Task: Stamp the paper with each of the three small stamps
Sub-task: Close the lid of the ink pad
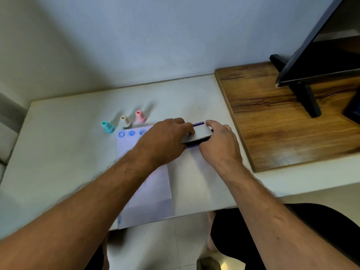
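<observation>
Three small stamps stand in a row on the white table: a teal stamp [108, 127], a beige stamp [125, 121] and a pink stamp [140, 116]. Just in front of them lies the white paper [148, 193], with three blue prints along its far edge and another blue mark near its front left corner. My left hand [165, 142] and my right hand [220, 145] both grip a flat grey ink pad case [202, 133] with a purple edge, right of the paper's top. Its lid is tilted, with a dark gap showing underneath.
A wooden board [272, 117] lies on the table at the right, carrying a black monitor [321, 55] on its stand. The wall runs right behind the table. My dark-clothed knee [292, 227] shows beyond the front edge.
</observation>
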